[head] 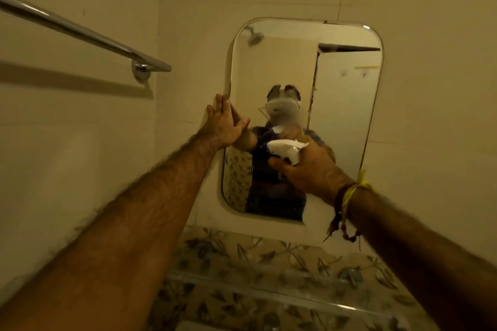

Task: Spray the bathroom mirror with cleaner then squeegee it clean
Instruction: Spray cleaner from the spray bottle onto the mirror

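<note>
A rounded rectangular mirror (344,105) hangs on the cream wall ahead. My left hand (222,122) lies flat with straight fingers against the mirror's left edge. My right hand (304,169) grips the white head of a spray bottle (285,149), its nozzle pointing left in front of the lower middle of the glass. The bottle's body is hidden behind my hand. No squeegee is in view.
A chrome towel bar (80,32) runs along the left wall at head height. Below the mirror a clear glass shelf (269,293) juts out in front of leaf-patterned tiles (242,255). A thread bracelet (347,204) circles my right wrist.
</note>
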The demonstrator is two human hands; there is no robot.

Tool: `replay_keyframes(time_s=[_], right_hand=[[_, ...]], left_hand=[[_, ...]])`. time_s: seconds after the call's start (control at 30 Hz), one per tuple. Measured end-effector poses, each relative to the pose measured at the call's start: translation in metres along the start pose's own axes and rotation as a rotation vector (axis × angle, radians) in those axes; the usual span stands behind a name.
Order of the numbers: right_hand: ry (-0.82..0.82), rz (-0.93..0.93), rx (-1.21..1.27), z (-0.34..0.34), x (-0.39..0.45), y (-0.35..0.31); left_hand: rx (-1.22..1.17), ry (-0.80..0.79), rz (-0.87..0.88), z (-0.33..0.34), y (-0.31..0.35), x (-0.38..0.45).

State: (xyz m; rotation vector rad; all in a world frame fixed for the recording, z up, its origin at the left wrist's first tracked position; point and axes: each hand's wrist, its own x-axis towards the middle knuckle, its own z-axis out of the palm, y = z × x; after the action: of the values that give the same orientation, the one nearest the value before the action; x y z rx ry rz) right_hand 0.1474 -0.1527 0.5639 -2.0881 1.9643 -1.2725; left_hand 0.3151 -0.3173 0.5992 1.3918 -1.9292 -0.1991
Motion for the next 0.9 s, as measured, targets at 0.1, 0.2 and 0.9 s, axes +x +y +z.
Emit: replay_keyframes(time_s=[0.1,0.2,0.9], right_hand=[[-0.065,0.052,-0.090,0.021,-0.015,0.019],[-0.285,0.093,-0.144,0.034,-0.028,0.039],[0.319,-0.109,0.330,-0.135,0.077,-0.055]], left_hand=[[0.038,-0.064,-0.030,0.024,-0.022,-0.013],[0.077,-0.136,-0.063,0.038,-0.043,-0.026],[0.199,0.073,0.046,-0.038,0.044,0.047]])
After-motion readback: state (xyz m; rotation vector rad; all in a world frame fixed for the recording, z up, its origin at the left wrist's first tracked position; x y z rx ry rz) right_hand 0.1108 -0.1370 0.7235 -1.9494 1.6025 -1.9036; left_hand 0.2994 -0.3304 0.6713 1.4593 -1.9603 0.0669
